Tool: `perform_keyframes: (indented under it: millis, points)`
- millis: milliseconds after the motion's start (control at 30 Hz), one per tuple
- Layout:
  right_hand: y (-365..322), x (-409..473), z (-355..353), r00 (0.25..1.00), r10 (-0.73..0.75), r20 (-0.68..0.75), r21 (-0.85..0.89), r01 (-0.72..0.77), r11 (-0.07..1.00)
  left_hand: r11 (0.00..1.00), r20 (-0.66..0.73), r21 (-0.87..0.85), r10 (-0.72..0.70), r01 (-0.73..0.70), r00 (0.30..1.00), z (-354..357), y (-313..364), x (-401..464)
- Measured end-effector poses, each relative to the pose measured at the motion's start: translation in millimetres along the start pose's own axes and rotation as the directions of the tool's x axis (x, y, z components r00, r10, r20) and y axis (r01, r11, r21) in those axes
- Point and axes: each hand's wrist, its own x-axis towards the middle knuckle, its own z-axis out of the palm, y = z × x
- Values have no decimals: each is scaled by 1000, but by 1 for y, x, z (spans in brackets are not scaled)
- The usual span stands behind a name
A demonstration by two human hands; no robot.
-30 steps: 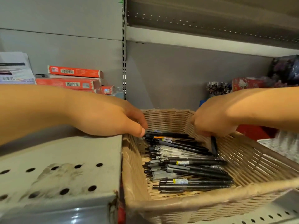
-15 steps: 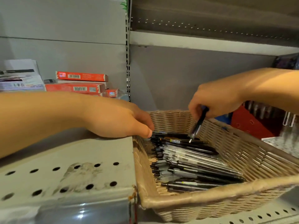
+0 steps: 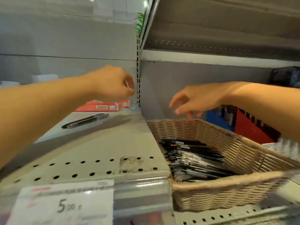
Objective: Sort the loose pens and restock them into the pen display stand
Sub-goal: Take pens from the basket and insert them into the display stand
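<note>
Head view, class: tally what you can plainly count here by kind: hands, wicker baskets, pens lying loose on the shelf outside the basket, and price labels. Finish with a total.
Hands: 2, the left hand and the right hand
Wicker basket: 1
Loose pen on the shelf: 1
Price label: 1
Total: 5
The pens in the basket overlap too much to count.

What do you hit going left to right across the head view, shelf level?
Price tag → loose black pen on the grey shelf → red boxes → left hand → pens in the wicker basket → right hand → red display stand.
</note>
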Motion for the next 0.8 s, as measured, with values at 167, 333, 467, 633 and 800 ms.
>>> perform_keyframes:
  millis: [167, 333, 467, 633, 800]
  points:
    - [-87, 22, 10, 999, -44, -30, 98, 47, 994, 972, 264, 151, -212, 177, 941, -13, -45, 7]
    - [-167, 53, 10, 999, 44, -13, 26, -44, 999, 944, 427, 329, -172, 25, 887, 14, -63, -24]
    - [-211, 73, 6, 989, 133, -71, 107, -125, 986, 926, 411, 365, -67, -96, 909, 18, -86, -51]
    - [-242, 94, 27, 931, 211, -299, 259, -134, 957, 984, 347, 166, 3, -65, 938, 12, -114, -70]
    - [-223, 96, 48, 670, 390, -632, 453, -89, 887, 999, 344, -30, -27, 39, 939, -1, -123, -70]
